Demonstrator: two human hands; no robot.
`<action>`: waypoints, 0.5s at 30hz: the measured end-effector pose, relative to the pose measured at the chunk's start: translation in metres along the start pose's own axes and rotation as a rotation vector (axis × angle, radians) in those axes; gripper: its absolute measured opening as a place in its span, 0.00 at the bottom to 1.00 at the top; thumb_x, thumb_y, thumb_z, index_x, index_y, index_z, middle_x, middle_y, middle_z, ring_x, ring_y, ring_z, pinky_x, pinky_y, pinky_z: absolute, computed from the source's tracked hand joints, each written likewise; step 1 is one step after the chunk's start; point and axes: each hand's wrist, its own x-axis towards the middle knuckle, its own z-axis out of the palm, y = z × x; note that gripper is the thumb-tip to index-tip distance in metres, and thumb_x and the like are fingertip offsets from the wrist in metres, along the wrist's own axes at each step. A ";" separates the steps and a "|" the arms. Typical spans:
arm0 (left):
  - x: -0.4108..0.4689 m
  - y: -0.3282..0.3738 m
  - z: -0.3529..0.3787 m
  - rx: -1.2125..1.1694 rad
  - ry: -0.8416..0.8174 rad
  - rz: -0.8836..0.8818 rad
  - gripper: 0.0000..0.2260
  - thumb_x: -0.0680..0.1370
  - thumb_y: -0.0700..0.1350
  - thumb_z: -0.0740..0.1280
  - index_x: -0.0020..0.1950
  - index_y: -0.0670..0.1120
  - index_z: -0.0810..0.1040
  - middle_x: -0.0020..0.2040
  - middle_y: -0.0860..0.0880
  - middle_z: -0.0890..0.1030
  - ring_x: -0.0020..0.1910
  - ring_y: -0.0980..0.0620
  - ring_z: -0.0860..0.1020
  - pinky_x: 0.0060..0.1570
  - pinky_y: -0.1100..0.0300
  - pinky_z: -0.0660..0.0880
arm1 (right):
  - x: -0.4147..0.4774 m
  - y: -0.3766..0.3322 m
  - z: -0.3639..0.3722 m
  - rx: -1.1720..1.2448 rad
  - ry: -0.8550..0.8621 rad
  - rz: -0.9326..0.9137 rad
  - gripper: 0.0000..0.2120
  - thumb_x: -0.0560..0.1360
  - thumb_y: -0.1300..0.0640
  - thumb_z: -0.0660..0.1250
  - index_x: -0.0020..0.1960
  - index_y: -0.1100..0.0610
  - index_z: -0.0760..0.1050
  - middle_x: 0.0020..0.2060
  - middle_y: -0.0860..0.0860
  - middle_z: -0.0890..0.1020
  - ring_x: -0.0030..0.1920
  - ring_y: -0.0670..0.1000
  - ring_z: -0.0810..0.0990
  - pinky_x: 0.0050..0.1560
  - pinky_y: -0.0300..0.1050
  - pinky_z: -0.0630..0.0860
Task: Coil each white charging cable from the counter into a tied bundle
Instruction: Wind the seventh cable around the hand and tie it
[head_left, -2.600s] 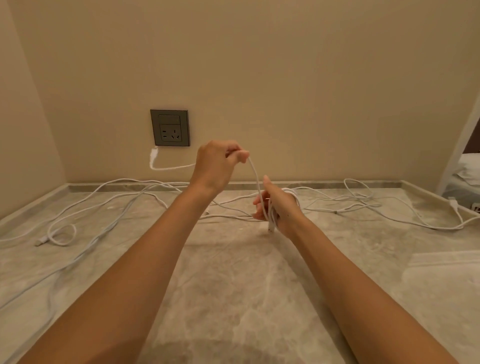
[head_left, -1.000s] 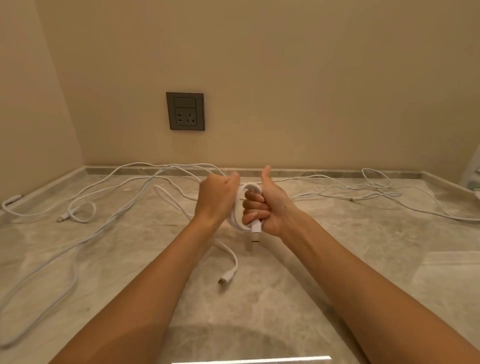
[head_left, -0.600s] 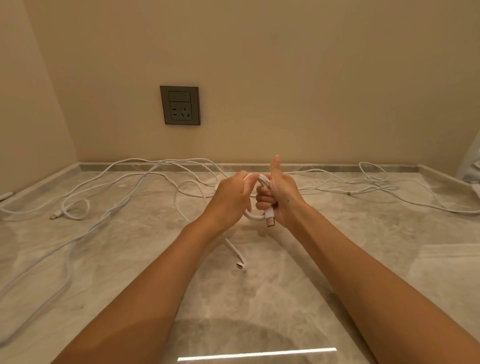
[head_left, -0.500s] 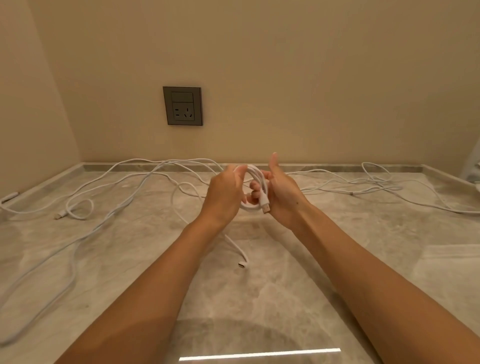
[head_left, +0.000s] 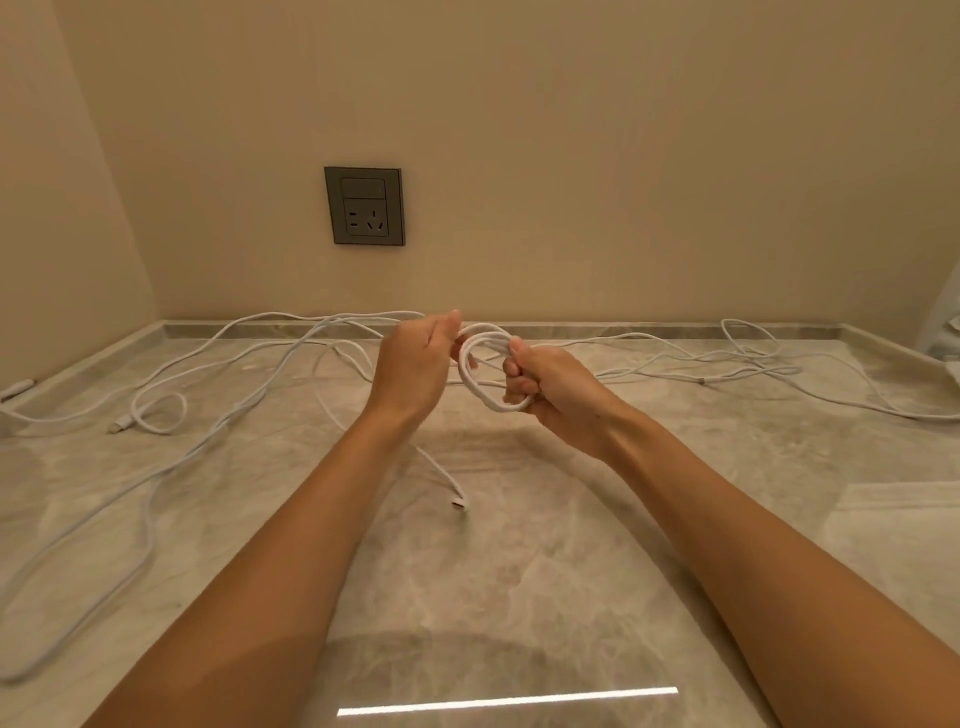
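Note:
A white charging cable is wound into a small coil (head_left: 480, 371) held above the counter (head_left: 519, 545). My right hand (head_left: 550, 389) grips the coil's right side with curled fingers. My left hand (head_left: 415, 364) pinches the cable at the coil's upper left. The cable's loose tail hangs below my left wrist, and its connector (head_left: 458, 502) lies on the counter. Several more white cables lie uncoiled: a tangle at the back left (head_left: 218, 374) and another at the back right (head_left: 748, 364).
A grey wall socket (head_left: 364, 206) sits on the beige back wall. A low stone lip runs along the counter's back and side edges. A small looped cable end (head_left: 156, 413) lies at the left. White bedding shows at the far right edge.
The coil has grown as more cable was wound in. My right hand's thumb has come down and its fingers closed round the coil. My left hand still feeds cable at the coil's left.

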 end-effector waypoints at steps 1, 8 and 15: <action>0.003 -0.003 -0.003 0.003 0.011 0.011 0.18 0.81 0.44 0.58 0.32 0.44 0.76 0.29 0.52 0.75 0.25 0.61 0.69 0.34 0.60 0.65 | -0.001 -0.001 -0.004 0.023 -0.062 0.007 0.16 0.83 0.57 0.51 0.37 0.57 0.66 0.27 0.47 0.64 0.22 0.42 0.62 0.34 0.35 0.63; 0.002 -0.012 -0.006 0.364 -0.077 0.067 0.14 0.81 0.42 0.57 0.38 0.42 0.75 0.37 0.44 0.78 0.40 0.43 0.73 0.37 0.57 0.58 | -0.012 -0.018 -0.012 0.263 -0.406 0.016 0.14 0.80 0.54 0.51 0.37 0.57 0.64 0.23 0.45 0.63 0.26 0.42 0.62 0.36 0.33 0.67; -0.017 0.006 0.018 0.565 -0.373 0.302 0.16 0.82 0.45 0.52 0.42 0.40 0.74 0.43 0.38 0.80 0.44 0.39 0.76 0.46 0.50 0.67 | 0.002 -0.016 -0.034 0.528 0.172 -0.007 0.13 0.82 0.58 0.52 0.40 0.58 0.67 0.26 0.47 0.68 0.19 0.41 0.63 0.37 0.37 0.62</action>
